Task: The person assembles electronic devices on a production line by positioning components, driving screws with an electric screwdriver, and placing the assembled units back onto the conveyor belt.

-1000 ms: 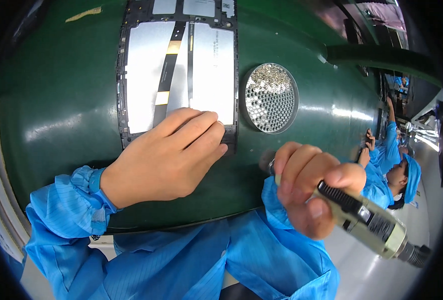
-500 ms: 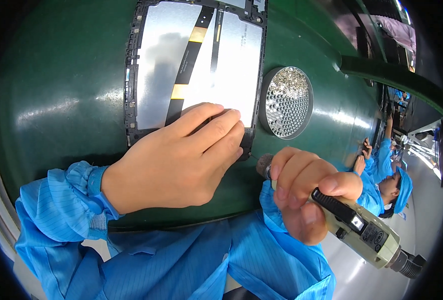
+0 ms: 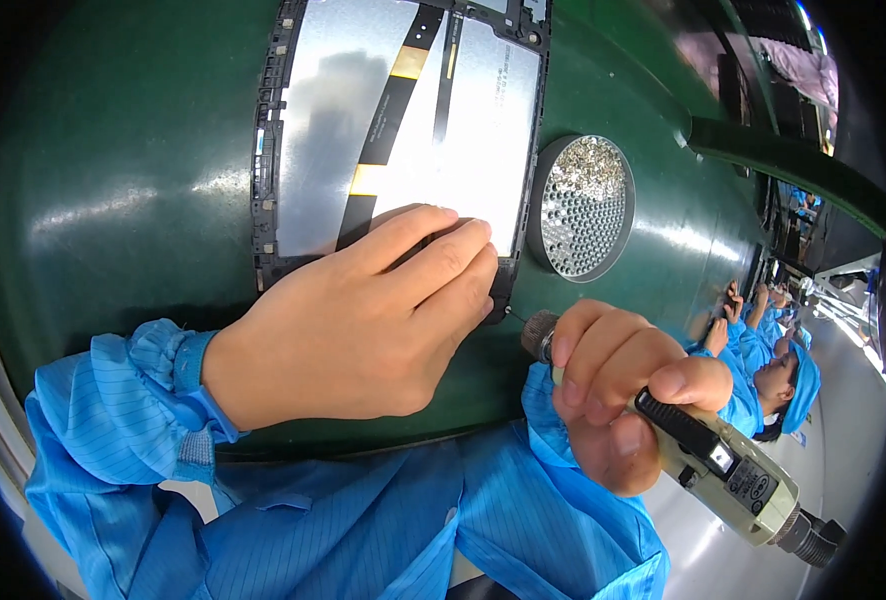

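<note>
An opened tablet (image 3: pixel 308 160) lies on the green work surface, its silver metal back showing between black frame edges. Black flat cables with gold patches run along it. Across its near end lies my left hand (image 3: pixel 363 315), fingers bent and tips pressed onto the metal; its palm side is hidden. My right hand (image 3: pixel 633 390) is wrapped round an electric screwdriver (image 3: pixel 738 475), pale with a black lever. The thin bit (image 3: pixel 515 315) points left at the tablet's near right corner, where a small screw head seems to sit; contact is hard to make out.
Right of the tablet stands a round metal dish (image 3: pixel 585 215) of small screws, many upright in holes, others loose at the far side. A green bar (image 3: pixel 783 160) crosses the upper right. Farther right, a co-worker in a blue cap (image 3: pixel 806 385) and other people are at work.
Tablet, dish and hands sit slightly farther right in the picture. Both hands keep the same hold, with the bit still at the corner. A co-worker's raised arm is no longer up.
</note>
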`<action>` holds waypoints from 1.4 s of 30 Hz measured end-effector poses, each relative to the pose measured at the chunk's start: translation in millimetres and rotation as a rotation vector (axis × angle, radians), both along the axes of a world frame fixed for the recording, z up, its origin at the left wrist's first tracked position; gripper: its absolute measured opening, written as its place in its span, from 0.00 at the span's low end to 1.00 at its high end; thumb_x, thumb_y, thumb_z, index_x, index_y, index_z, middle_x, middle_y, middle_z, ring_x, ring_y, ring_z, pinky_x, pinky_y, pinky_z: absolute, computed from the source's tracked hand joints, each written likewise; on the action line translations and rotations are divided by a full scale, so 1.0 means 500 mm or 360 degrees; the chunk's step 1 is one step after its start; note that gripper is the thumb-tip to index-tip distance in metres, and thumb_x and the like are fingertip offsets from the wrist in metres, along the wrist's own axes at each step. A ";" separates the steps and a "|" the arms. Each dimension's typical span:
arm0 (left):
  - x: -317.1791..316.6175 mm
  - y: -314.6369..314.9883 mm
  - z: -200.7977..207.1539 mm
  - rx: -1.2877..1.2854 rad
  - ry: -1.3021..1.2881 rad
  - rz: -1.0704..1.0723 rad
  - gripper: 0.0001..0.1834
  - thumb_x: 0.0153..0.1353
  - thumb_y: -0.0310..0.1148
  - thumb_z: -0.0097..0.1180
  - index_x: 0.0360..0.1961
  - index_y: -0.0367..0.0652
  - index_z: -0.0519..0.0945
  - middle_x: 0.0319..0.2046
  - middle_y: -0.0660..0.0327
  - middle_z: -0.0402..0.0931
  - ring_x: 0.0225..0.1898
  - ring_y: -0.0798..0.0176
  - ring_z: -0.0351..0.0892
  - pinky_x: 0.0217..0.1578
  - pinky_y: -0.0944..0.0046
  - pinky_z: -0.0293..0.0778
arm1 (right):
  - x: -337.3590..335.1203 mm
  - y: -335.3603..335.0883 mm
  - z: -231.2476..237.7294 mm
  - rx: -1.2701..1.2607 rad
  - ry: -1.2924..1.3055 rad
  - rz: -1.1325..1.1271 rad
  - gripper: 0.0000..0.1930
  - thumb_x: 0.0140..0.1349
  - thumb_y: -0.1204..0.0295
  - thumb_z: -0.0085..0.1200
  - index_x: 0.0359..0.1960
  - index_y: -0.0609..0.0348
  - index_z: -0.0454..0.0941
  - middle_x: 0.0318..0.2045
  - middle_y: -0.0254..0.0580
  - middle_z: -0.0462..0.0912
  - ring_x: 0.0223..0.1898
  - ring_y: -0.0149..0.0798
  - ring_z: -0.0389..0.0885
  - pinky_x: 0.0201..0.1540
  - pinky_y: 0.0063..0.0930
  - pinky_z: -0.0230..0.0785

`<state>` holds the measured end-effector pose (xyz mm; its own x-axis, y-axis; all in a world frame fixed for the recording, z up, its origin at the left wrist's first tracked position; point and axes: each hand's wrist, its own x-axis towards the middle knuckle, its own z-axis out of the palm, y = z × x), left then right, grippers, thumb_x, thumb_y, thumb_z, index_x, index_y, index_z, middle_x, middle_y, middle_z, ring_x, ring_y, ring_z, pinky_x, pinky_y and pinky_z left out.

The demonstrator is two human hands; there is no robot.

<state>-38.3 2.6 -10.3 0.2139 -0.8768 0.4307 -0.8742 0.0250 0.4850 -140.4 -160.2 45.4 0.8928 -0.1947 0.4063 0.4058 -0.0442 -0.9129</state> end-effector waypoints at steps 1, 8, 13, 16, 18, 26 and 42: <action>0.000 0.001 0.001 0.0002 0.0003 0.0002 0.12 0.51 0.29 0.61 0.35 0.32 0.83 0.45 0.49 0.76 0.51 0.50 0.73 0.55 0.52 0.67 | 0.001 0.001 0.000 0.0002 0.0005 0.0017 0.16 0.55 0.80 0.54 0.44 0.61 0.64 0.18 0.41 0.72 0.17 0.37 0.72 0.26 0.39 0.70; -0.002 0.004 0.002 0.0013 0.0015 0.0022 0.12 0.51 0.29 0.60 0.34 0.32 0.83 0.44 0.49 0.76 0.51 0.50 0.73 0.55 0.53 0.67 | 0.002 0.004 0.005 -0.0054 0.0133 0.0068 0.14 0.60 0.73 0.51 0.46 0.57 0.65 0.20 0.36 0.70 0.21 0.34 0.70 0.29 0.34 0.65; 0.000 0.000 0.004 0.0002 -0.0020 0.0018 0.12 0.51 0.29 0.59 0.34 0.32 0.83 0.44 0.49 0.75 0.51 0.50 0.73 0.55 0.53 0.67 | 0.003 0.006 0.004 -0.0093 0.0123 0.0051 0.14 0.59 0.73 0.51 0.46 0.56 0.65 0.20 0.35 0.69 0.21 0.33 0.70 0.29 0.34 0.65; -0.002 -0.004 0.011 -0.0007 0.0132 0.0022 0.12 0.49 0.29 0.59 0.34 0.31 0.82 0.44 0.48 0.75 0.51 0.48 0.73 0.54 0.52 0.68 | -0.002 -0.024 0.015 -0.0068 0.0068 0.0015 0.15 0.59 0.72 0.50 0.48 0.55 0.66 0.20 0.33 0.68 0.22 0.33 0.69 0.30 0.34 0.63; 0.002 -0.004 0.015 0.0024 0.0018 0.0062 0.15 0.47 0.28 0.59 0.36 0.31 0.81 0.45 0.46 0.74 0.52 0.46 0.73 0.54 0.51 0.68 | 0.002 -0.050 0.023 0.0059 -0.0090 -0.0150 0.19 0.56 0.73 0.53 0.50 0.54 0.66 0.19 0.35 0.69 0.21 0.36 0.70 0.30 0.38 0.66; 0.005 -0.013 0.020 0.0160 -0.0125 0.0016 0.18 0.44 0.26 0.57 0.39 0.28 0.80 0.46 0.39 0.73 0.53 0.40 0.72 0.53 0.45 0.70 | 0.052 -0.092 -0.019 0.0235 -0.0094 -0.0483 0.19 0.56 0.76 0.54 0.50 0.59 0.66 0.20 0.40 0.70 0.23 0.37 0.70 0.34 0.41 0.67; 0.057 -0.015 0.034 0.0296 0.0127 -0.0137 0.12 0.49 0.29 0.57 0.36 0.38 0.82 0.46 0.47 0.77 0.55 0.49 0.73 0.59 0.42 0.64 | 0.072 -0.092 -0.042 0.0179 0.0011 -0.0427 0.19 0.55 0.78 0.53 0.49 0.60 0.64 0.20 0.42 0.69 0.22 0.37 0.69 0.32 0.40 0.67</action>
<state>-9.7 -4.7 6.6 0.1617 -0.9560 0.2446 -0.8314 0.0016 0.5557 -104.4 -206.1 24.2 0.8059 -0.4676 0.3631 0.3872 -0.0475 -0.9208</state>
